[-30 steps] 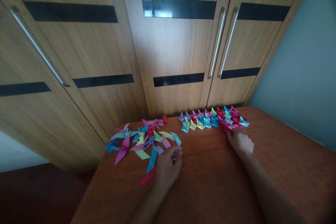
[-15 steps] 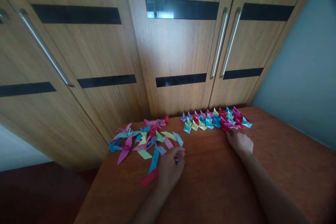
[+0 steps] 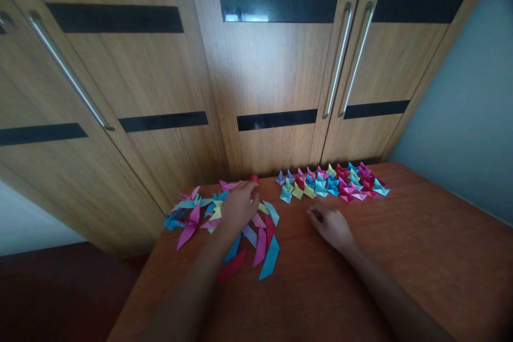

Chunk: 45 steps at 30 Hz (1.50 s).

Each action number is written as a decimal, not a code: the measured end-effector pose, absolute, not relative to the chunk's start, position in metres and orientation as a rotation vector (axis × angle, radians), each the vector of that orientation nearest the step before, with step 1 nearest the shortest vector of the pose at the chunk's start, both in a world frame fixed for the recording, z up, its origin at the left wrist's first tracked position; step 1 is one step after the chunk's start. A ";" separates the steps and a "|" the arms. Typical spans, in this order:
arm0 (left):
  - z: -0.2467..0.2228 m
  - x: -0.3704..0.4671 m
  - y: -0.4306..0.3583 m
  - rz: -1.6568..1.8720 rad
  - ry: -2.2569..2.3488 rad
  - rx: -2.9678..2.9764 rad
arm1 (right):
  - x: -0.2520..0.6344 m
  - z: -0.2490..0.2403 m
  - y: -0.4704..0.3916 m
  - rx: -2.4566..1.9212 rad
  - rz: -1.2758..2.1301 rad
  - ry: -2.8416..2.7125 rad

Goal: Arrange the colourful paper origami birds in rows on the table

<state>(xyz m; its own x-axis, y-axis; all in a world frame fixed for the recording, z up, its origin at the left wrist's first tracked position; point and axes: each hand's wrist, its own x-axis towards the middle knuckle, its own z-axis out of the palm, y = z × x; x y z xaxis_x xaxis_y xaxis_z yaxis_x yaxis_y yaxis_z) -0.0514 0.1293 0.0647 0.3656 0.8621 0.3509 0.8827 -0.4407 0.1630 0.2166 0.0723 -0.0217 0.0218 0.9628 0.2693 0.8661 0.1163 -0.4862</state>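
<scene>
I see a big closet (image 3: 264,75) behind the table (image 3: 320,283), and the doors I can see are shut, so what is in it is hidden. Four long handles show at least in part, and dark bands run across the wood. On the table there are two groups of bright paper. The messy pile (image 3: 193,224) is on the left, with pink, blue, yellow, red and purple bits lying over each other. A blue strip (image 3: 269,258), a pink strip (image 3: 260,246) and a red strip (image 3: 233,266) poke out on the near side. The neat rows (image 3: 320,187) sit to the right, near the closet — little pointy folded shapes set close together. My left hand (image 3: 242,204) is over the pile, and it and its arm hide some of the paper. Its fingers are bent, with the tips by a small red bit (image 3: 254,177), but I can't tell if they pinch it. My right hand (image 3: 331,226) is just on the near side of the rows, apart from them. Its fingers curl in toward the thumb — I can't tell if they hold anything. A blue wall (image 3: 460,117) is on the right.
</scene>
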 end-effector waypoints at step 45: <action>0.052 -0.043 0.060 -2.178 -1.961 -3.154 | 0.199 -0.019 0.062 -1.375 0.854 -1.655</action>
